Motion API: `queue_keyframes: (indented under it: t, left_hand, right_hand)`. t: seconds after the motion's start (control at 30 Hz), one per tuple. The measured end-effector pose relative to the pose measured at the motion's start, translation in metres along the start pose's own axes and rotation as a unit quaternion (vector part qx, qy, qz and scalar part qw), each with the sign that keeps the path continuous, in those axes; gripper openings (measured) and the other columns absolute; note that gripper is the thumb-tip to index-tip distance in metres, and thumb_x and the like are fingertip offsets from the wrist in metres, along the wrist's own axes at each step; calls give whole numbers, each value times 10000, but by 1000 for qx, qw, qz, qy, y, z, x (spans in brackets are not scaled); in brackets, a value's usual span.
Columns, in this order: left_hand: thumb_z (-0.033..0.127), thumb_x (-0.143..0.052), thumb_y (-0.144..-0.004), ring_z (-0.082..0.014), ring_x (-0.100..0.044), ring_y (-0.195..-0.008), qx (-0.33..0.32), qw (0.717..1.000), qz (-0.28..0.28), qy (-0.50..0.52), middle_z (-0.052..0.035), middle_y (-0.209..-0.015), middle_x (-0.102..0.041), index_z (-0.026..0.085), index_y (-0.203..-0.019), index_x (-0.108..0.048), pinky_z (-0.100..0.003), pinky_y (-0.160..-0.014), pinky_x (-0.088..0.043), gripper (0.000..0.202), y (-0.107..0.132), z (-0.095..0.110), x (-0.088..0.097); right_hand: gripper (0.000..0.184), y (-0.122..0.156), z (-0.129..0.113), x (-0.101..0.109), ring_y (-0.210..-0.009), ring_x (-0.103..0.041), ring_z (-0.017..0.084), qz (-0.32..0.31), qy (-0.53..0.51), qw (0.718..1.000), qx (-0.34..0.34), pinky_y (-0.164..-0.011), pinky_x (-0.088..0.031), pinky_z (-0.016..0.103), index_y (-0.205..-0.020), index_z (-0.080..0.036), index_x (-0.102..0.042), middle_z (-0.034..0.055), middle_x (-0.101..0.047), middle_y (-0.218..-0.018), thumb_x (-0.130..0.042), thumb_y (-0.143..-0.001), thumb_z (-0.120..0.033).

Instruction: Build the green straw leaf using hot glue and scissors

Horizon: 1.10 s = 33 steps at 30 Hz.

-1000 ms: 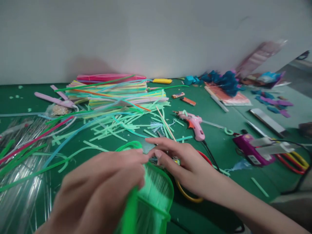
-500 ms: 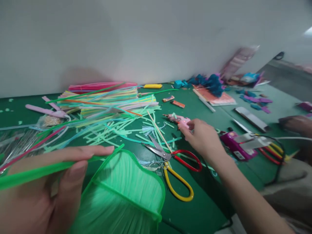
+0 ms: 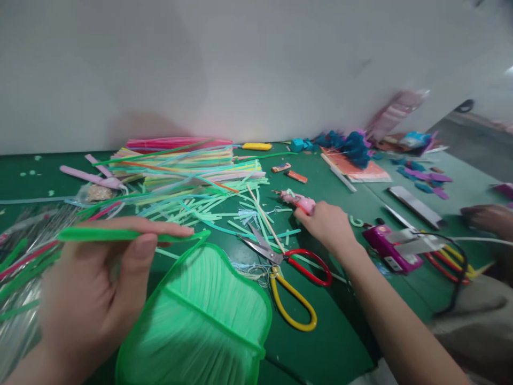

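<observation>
1. The green leaf-shaped piece [image 3: 200,315], rimmed in brighter green and filled with pale fine strands, sits at lower centre, in front of the person, a raised rib crossing it.
2. A green strip [image 3: 120,235] runs nearly level above its upper left edge; the strip's right end bends back to that edge, though I cannot tell whether the two are joined.
3. The left hand [image 3: 100,283] is closed in a pinch, thumb and forefinger gripping this strip.
4. The right hand [image 3: 328,227] reaches ahead and is wrapped around the rear of the pink glue gun [image 3: 296,202], whose nozzle points left; most of its fingers are hidden.
5. Between leaf piece and right hand lie scissors [image 3: 276,258] with parted blades, one handle red, one yellow. A thin wooden stick [image 3: 264,219] slants up from near their pivot.
6. Beyond, cut green strips [image 3: 200,214] are strewn before a pastel bundle [image 3: 180,166].
7. Two lighters [image 3: 296,176] lie past the gun's nozzle.
8. Rightward on the green table [image 3: 24,187] stands a purple block [image 3: 390,251], with dark blue petals [image 3: 355,149] farther back.
</observation>
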<state>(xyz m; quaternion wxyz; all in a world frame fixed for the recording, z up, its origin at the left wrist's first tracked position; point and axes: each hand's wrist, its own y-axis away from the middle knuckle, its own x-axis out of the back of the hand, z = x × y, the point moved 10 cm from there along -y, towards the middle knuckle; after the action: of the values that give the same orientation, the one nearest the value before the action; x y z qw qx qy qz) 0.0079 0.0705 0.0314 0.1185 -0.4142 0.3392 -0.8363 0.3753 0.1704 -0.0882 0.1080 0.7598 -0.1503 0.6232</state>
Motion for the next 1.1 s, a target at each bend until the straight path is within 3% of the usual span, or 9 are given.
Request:
queue_keyframes:
  t: [0.07,0.17,0.23,0.33,0.47,0.57,0.7,0.93,1.1]
  left_hand:
    - [303,-534,-959,-136,-530,-479,27,999,-16,-22,68,-627,-680,343,-915,-781,-315,-514,-349,254,0,-4,-2]
    - [326,-488,-976,-163,-615,-638,39,999,-15,-34,29,-733,-721,306,-883,-780,-324,-592,-405,307,0,-4,-1]
    - [335,-458,-990,-180,-648,-770,39,999,3,-31,-2,-849,-747,270,-880,-772,-333,-670,-448,338,-1,-3,2]
    - [336,-474,-1008,-145,-624,-751,42,998,19,-34,-3,-879,-716,250,-893,-762,-301,-670,-475,322,0,-6,2]
    - [325,-474,-1025,-90,-614,-648,49,999,21,-11,13,-890,-718,227,-939,-749,-231,-558,-496,304,2,-11,-2]
    - [294,-486,-1030,-63,-636,-620,42,999,31,0,28,-925,-758,204,-993,-708,-201,-572,-529,242,3,-11,-1]
    - [260,-489,-1030,-61,-643,-614,25,999,45,-4,65,-862,-768,219,-984,-701,-211,-604,-531,221,2,-7,0]
    - [313,-445,-1041,-72,-689,-748,59,998,19,27,41,-1035,-709,197,-995,-722,-207,-636,-516,304,2,-11,-5]
    - [339,-427,-1050,-79,-712,-799,77,997,17,24,70,-1089,-690,220,-1051,-702,-229,-715,-570,300,3,-13,-6]
  right_hand:
    - [375,1,8,8,-758,-724,329,16,-55,998,-13,-646,-479,371,-1025,-83,-616,209,-731,-832,-586,-869,-423]
    - [470,18,8,19,-617,-686,239,27,-151,988,1,-586,-505,340,-1195,-150,-469,83,-711,-817,-513,-892,-507]
    - [452,40,-3,23,-622,-667,209,29,-207,977,32,-560,-512,314,-1170,-215,-414,30,-681,-829,-522,-874,-540]
    - [394,83,-30,28,-539,-570,169,45,-281,954,97,-483,-453,285,-991,-258,-431,-10,-629,-756,-656,-788,-511]
    - [203,130,-64,30,-511,-562,184,125,-166,961,182,-493,-427,301,-780,-255,-476,18,-623,-643,-638,-802,-375]
    - [233,147,-87,20,-517,-584,188,147,-98,951,252,-500,-426,298,-674,-245,-508,60,-659,-667,-585,-862,-359]
    - [242,150,-102,10,-482,-578,170,170,-63,938,294,-471,-408,277,-701,-211,-601,74,-687,-699,-543,-901,-336]
    - [242,149,-118,-2,-589,-649,211,178,-32,928,325,-524,-459,293,-919,-156,-700,116,-728,-785,-502,-910,-296]
    - [201,151,-123,-7,-549,-613,192,180,4,926,331,-504,-431,281,-838,-172,-676,73,-674,-694,-505,-905,-255]
